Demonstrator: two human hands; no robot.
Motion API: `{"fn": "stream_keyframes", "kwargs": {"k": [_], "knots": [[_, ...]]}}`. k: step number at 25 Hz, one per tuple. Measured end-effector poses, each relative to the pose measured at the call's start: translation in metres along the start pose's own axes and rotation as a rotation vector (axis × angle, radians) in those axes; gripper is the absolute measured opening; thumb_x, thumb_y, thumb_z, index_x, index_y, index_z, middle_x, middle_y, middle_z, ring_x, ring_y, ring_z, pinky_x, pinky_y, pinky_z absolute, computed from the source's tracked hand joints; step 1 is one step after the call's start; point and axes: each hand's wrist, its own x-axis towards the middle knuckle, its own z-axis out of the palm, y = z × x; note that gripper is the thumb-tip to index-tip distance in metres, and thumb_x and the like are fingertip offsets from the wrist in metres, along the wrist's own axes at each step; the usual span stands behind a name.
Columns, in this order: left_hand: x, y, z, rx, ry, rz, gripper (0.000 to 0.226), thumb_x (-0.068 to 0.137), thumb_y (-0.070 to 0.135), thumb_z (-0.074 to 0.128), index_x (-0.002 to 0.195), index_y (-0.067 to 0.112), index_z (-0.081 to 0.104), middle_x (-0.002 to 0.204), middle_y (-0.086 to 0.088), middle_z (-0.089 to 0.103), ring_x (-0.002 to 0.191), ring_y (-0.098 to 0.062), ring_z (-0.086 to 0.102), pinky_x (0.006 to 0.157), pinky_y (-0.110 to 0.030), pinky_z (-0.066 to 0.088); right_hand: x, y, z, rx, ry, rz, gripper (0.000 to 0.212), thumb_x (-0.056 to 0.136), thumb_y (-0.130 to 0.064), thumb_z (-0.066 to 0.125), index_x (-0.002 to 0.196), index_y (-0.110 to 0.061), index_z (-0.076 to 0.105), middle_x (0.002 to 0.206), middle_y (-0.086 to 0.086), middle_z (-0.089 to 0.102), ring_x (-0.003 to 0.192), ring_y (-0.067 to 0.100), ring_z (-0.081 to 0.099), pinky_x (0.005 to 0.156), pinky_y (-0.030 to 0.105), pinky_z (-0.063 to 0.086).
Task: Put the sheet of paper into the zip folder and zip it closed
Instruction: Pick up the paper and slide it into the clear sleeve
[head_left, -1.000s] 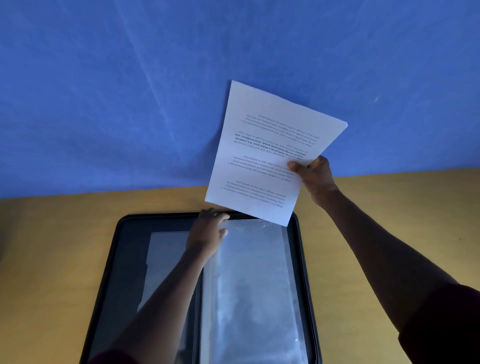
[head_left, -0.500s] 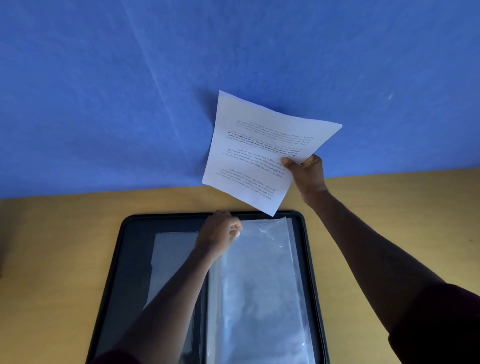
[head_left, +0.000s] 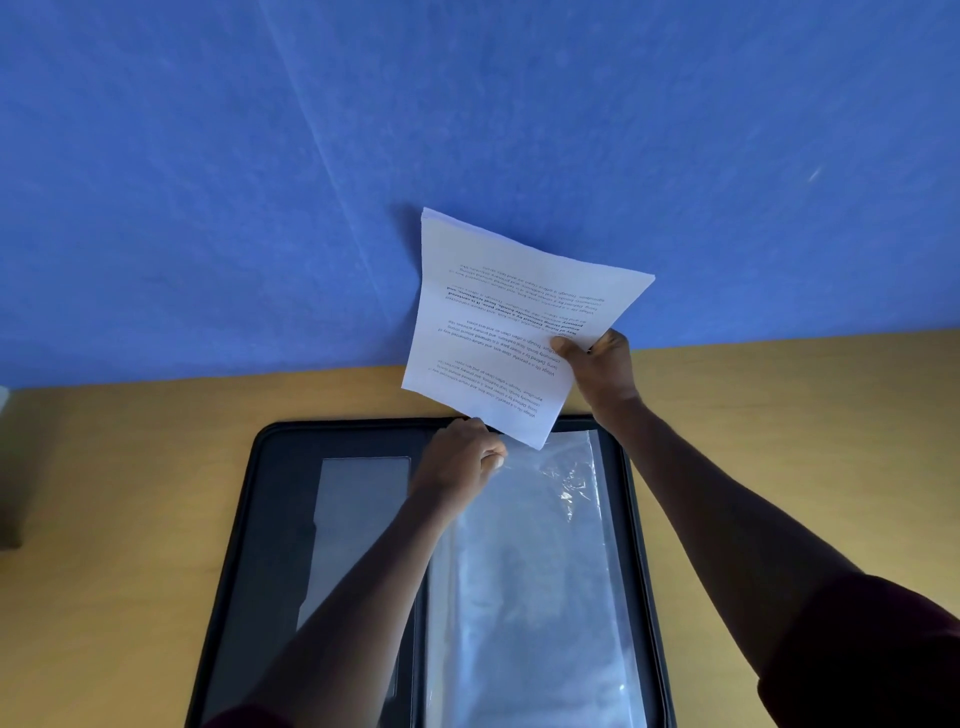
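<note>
Head view. Zip folder (head_left: 270, 519) lies open flat on the yellow worktop (head_left: 104, 519), black rim all round, dark inner panel on its left half with a pale slip pocket (head_left: 358, 519).

Clear plastic sleeve (head_left: 540, 597) covers the folder's right half, crinkled and shiny near its top.

Left hand (head_left: 460, 460): grip curled, pinching the sleeve's top edge at its upper left corner. Whether the sleeve mouth is parted there, cannot tell.

Right hand (head_left: 597, 369): grip pinches the sheet of paper (head_left: 498, 322) at its right edge, thumb on the printed face, fingers behind.

Sheet is held up in the air, tilted, up and to the left of the right grip, mostly in front of the blue wall (head_left: 260, 182). Printed text reads upside down from here. Its lowest corner points down, just right of the left grip's knuckles and just over the sleeve's top edge; touching or not, cannot tell. Sheet is outside the folder.

Dark red sleeves show at both arms, low in the view.

Grey object, cut off, at the far left edge of the worktop.
</note>
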Motion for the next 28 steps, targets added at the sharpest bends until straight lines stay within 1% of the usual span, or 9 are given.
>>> {"fn": "stream_keyframes", "kwargs": {"k": [4,8,11,14,16,18,21,23,28], "knots": [[0.002,0.001,0.000,-0.013,0.004,0.009,0.011,0.086,0.011,0.062,0.081,0.018,0.069,0.082,0.001,0.067,0.082,-0.021,0.060,0.074,-0.039,0.049,-0.003,0.004,-0.001,-0.066,-0.023,0.008,0.021,0.086,-0.001,0.069,0.100,-0.016,0.071,0.099,-0.005,0.074,0.089,0.011,0.071,0.077,0.026,0.057],[0.003,0.000,0.002,-0.011,-0.003,-0.023,0.011,0.086,0.011,0.060,0.081,0.018,0.067,0.082,0.004,0.069,0.080,-0.020,0.061,0.070,-0.036,0.049,0.000,0.004,-0.011,-0.118,-0.056,0.028,0.023,0.086,0.000,0.070,0.105,-0.013,0.070,0.107,0.003,0.073,0.095,0.018,0.071,0.084,0.035,0.057],[0.005,0.000,0.002,-0.017,0.013,-0.036,0.010,0.086,0.014,0.061,0.082,0.021,0.068,0.081,0.006,0.069,0.078,-0.016,0.061,0.065,-0.028,0.045,0.002,0.002,-0.021,-0.150,-0.085,0.047,0.024,0.085,-0.001,0.070,0.106,-0.013,0.071,0.106,0.002,0.074,0.096,0.017,0.071,0.088,0.037,0.057],[0.006,-0.002,0.003,-0.024,0.019,-0.043,0.007,0.086,0.017,0.064,0.083,0.022,0.068,0.080,0.006,0.067,0.078,-0.014,0.061,0.066,-0.028,0.045,0.007,-0.001,-0.030,-0.176,-0.108,0.065,0.025,0.086,-0.002,0.070,0.108,-0.012,0.070,0.109,0.004,0.073,0.101,0.021,0.070,0.090,0.039,0.056],[0.007,-0.002,0.003,-0.041,0.010,-0.047,0.005,0.087,0.020,0.065,0.084,0.022,0.068,0.081,0.005,0.068,0.078,-0.015,0.062,0.068,-0.030,0.049,0.009,-0.003,-0.035,-0.193,-0.121,0.065,0.024,0.085,-0.002,0.071,0.104,-0.017,0.071,0.105,-0.002,0.074,0.099,0.018,0.071,0.086,0.035,0.057],[0.008,-0.003,0.003,-0.058,0.001,-0.041,0.003,0.087,0.022,0.067,0.085,0.022,0.069,0.083,0.005,0.068,0.080,-0.015,0.063,0.070,-0.031,0.050,0.010,-0.005,-0.037,-0.189,-0.146,0.066,0.026,0.085,-0.001,0.070,0.101,-0.022,0.070,0.102,-0.007,0.073,0.094,0.010,0.071,0.082,0.028,0.057],[0.008,-0.009,-0.003,-0.050,-0.002,-0.046,0.004,0.086,0.019,0.069,0.083,0.021,0.067,0.084,0.005,0.067,0.079,-0.015,0.062,0.070,-0.032,0.051,0.012,-0.007,-0.038,-0.197,-0.169,0.056,0.027,0.086,0.000,0.070,0.100,-0.024,0.069,0.101,-0.008,0.073,0.086,0.002,0.071,0.074,0.020,0.057],[0.008,-0.019,-0.009,-0.033,-0.007,-0.058,0.007,0.086,0.015,0.068,0.082,0.021,0.066,0.083,0.005,0.066,0.080,-0.015,0.061,0.070,-0.033,0.051,0.014,-0.007,-0.038,-0.200,-0.169,0.057,0.028,0.086,0.000,0.069,0.099,-0.024,0.070,0.102,-0.006,0.073,0.084,0.001,0.071,0.073,0.019,0.057],[0.003,-0.039,-0.021,0.012,-0.003,-0.068,0.011,0.085,0.007,0.069,0.082,0.018,0.068,0.087,0.001,0.061,0.085,-0.017,0.058,0.073,-0.035,0.050,0.019,-0.005,-0.036,-0.212,-0.171,0.067,0.027,0.086,0.000,0.070,0.100,-0.023,0.069,0.100,-0.008,0.073,0.084,0.002,0.071,0.072,0.021,0.056]]}}
